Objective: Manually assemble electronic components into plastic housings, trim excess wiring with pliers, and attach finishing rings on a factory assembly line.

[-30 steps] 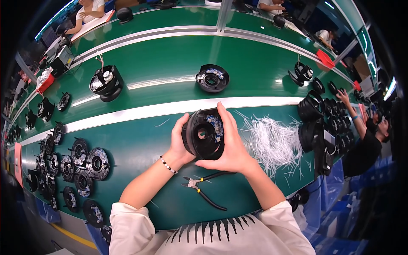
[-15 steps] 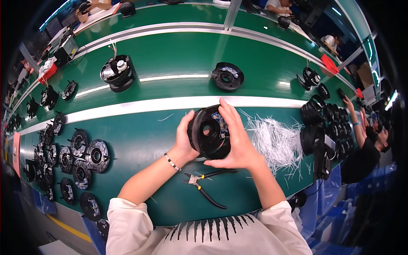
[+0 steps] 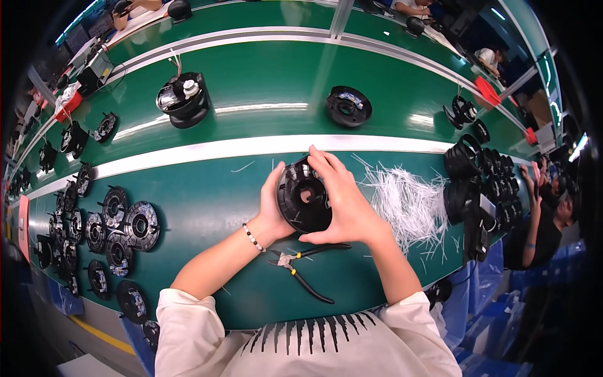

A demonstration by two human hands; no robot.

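Between my hands is a black round plastic housing (image 3: 309, 213) with a hole in its middle, tilted toward me and held above the bench. My left hand (image 3: 274, 204) curls around its left rim. Spread wide, my right hand (image 3: 348, 201) grips it from the right, the thumb low and the fingers over the top; it covers the housing's right part. Just below on the green bench lie diagonal cutters (image 3: 295, 267) with black and yellow handles, jaws apart.
Several round black parts with circuit boards (image 3: 142, 226) crowd the left. A heap of white plastic strips (image 3: 408, 207) lies right, beside stacked black rings (image 3: 463, 160). Beyond a pale rail (image 3: 251, 146), a green surface carries a wired motor unit (image 3: 182, 100) and a black round part (image 3: 348, 107).
The housing has turned in my hands, and my right fingers have shifted left over its board. Parts on the far green surface have moved right. A person at right has lowered an arm.
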